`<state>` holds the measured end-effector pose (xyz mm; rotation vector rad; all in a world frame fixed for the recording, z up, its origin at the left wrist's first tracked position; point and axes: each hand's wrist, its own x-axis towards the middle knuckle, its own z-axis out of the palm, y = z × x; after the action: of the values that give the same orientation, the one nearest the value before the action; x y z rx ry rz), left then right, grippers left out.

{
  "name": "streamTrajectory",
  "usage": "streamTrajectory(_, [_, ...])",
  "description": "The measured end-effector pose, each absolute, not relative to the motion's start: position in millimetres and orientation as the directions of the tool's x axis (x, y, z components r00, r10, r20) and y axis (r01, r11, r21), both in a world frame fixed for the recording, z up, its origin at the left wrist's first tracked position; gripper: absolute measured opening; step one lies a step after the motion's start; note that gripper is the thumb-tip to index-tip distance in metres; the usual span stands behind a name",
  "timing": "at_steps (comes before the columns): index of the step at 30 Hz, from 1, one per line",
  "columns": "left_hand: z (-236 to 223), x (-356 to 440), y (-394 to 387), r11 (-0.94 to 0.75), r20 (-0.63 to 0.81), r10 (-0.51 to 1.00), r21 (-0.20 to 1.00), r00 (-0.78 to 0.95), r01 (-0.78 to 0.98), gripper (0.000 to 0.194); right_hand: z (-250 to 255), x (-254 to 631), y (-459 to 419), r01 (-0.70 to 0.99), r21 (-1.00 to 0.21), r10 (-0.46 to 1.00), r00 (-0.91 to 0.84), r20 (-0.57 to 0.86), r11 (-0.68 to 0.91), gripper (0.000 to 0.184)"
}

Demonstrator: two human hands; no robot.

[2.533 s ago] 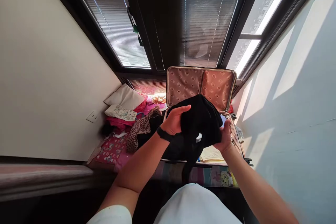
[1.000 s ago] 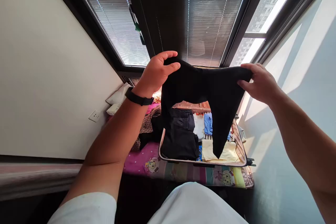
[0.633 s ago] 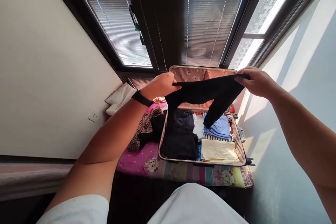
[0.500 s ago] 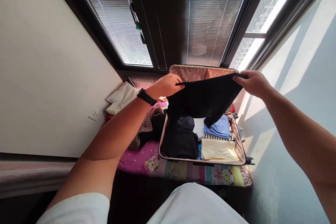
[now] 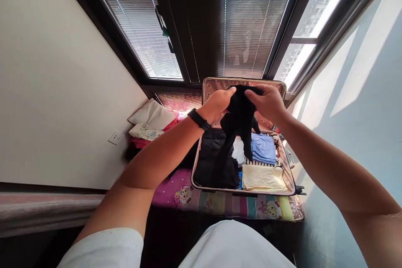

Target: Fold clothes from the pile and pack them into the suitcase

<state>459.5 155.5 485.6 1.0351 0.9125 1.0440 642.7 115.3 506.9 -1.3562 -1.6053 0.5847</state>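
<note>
1. Hands meet over the open suitcase (image 5: 241,192): the left hand (image 5: 220,102) and the right hand (image 5: 266,102) are both clenched on the top edge of a black garment (image 5: 240,119), which hangs doubled between them above the far half of the case.
2. Packing looks well advanced, judging by the contents: folded black clothes (image 5: 215,163) fill the left side, with a blue piece (image 5: 262,148) and a cream piece (image 5: 262,177) on the right. The black garment is only folded once and is not yet laid in.
3. Loose clothes and pillows (image 5: 150,121) lie on the bedding left of the case, so more may remain.
4. Half a second ago the hands were well apart and the garment was stretched flat between them; now they have come together, touching or nearly so, and the cloth droops in a narrow bundle.
</note>
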Motion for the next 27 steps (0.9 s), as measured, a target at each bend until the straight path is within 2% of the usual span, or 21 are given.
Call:
streamTrajectory(2, [496.7,464.8,135.3,0.231,-0.143,0.932,0.941,0.332,-0.245,0.04,507.8,626.3,112.7,0.53,-0.774,0.922,-0.042,0.385,0.347,0.034])
streamTrajectory(5, [503.3,464.0,116.6,0.225,-0.067,0.892,0.923,0.447,-0.311,0.038,504.9,618.6,113.2,0.504,-0.758,0.908,-0.164,0.386,0.414,0.033])
streamTrajectory(8, [496.9,457.9,113.7,0.177,-0.014,0.906,0.92,0.422,-0.349,0.038,499.2,624.4,111.6,0.299,-0.884,0.911,-0.316,0.263,0.359,0.029])
streamTrajectory(11, [486.2,454.4,115.7,0.169,-0.033,0.93,0.923,0.367,-0.345,0.041,494.1,631.3,103.9,0.016,-0.973,0.894,-0.399,0.207,0.232,0.048])
streamTrajectory(13, [481.3,454.7,116.1,0.167,-0.047,0.938,0.929,0.344,-0.33,0.039,491.1,636.0,97.0,-0.086,-0.977,0.92,-0.33,0.212,0.194,0.055])
streamTrajectory(18, [484.3,457.0,117.5,0.143,-0.047,0.96,0.93,0.275,-0.338,0.027,466.5,665.3,94.0,-0.07,-0.959,0.959,0.102,0.266,0.274,0.049])
streamTrajectory(20, [491.3,456.0,118.1,0.13,-0.035,0.964,0.926,0.264,-0.355,0.028,442.2,681.1,100.8,-0.133,-0.955,0.961,0.119,0.251,0.266,0.059])
streamTrajectory(23, [505.2,452.7,117.0,0.104,-0.012,0.969,0.926,0.246,-0.364,0.027,392.3,694.6,110.0,-0.298,-0.952,0.991,-0.086,0.106,0.076,0.072])
streamTrajectory(25, [514.6,449.7,115.4,0.086,-0.003,0.975,0.928,0.222,-0.364,0.023,356.6,691.0,109.7,-0.326,-0.938,0.965,-0.261,-0.026,-0.114,0.069])
streamTrajectory(27, [521.8,445.9,114.8,0.098,-0.022,0.978,0.928,0.208,-0.361,0.017,323.9,675.6,102.2,-0.28,-0.93,0.916,-0.381,-0.121,-0.24,0.061])
